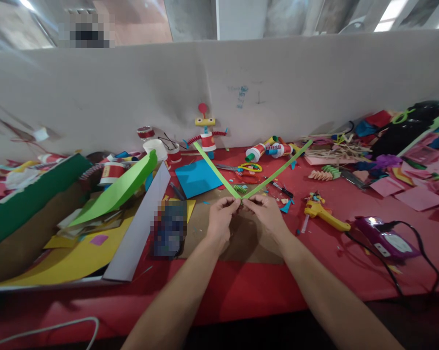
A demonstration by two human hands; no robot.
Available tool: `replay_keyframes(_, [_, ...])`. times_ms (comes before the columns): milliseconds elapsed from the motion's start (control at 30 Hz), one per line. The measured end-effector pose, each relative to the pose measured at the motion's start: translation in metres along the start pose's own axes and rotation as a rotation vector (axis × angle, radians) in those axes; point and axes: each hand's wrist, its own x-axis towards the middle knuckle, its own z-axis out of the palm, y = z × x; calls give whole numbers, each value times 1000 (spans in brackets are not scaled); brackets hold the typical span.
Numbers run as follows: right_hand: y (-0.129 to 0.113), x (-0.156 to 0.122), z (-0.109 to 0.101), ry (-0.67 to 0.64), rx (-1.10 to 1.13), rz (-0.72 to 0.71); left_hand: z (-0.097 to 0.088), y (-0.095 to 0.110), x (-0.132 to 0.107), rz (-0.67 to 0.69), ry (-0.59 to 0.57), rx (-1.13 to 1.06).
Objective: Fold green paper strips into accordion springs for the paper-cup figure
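Observation:
Two light green paper strips (217, 171) meet at their near ends and spread away from me in a V. My left hand (222, 216) pinches the joined end from the left. From the other side, my right hand (263, 211) pinches the same corner, thumb and fingers closed. Both hands are above a brown cardboard sheet (204, 243). Just beyond the fingers lies a small folded green paper spring (240, 188). Yellow-handled scissors (250, 167) rest behind it, partly crossed by the strips. The exact overlap of the strips is hidden by my fingertips.
At left stands a box (139, 228) with coloured paper. A paper-cup figure (207, 141) stands at the back. Blue paper (197, 179) lies left of the strips. To the right are a yellow glue gun (324, 216), a purple power box (387, 238) with a black cable, and paper scraps.

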Motion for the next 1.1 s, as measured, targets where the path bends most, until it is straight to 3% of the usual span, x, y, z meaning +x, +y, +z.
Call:
replay_keyframes(167, [3, 2, -2, 12, 17, 44, 2, -1, -1, -15, 5, -24])
replay_keyframes(333, [8, 4, -1, -87, 190, 72, 5, -5, -1, -5, 13, -123])
replay_keyframes(467, [8, 4, 0, 2, 101, -20, 5, -4, -2, -41, -44, -113])
replay_keyframes(533, [7, 3, 1, 38, 70, -47, 5, -3, -2, -35, -16, -60])
replay_keyframes(633, [7, 3, 3, -15, 124, 13, 3, -2, -1, -25, 36, 11])
replay_keyframes(700, [8, 2, 3, -44, 175, 66, 2, -1, 1, -33, 3, 18])
replay_keyframes(967, [6, 9, -9, 213, 299, 77, -2, 3, 1, -142, -84, 66])
replay_keyframes(1033, [4, 9, -9, 174, 304, 54, -3, 5, 0, -181, -86, 24])
replay_keyframes(1100, [3, 6, -4, 13, 251, 35, -4, 6, 1, -190, -70, -57])
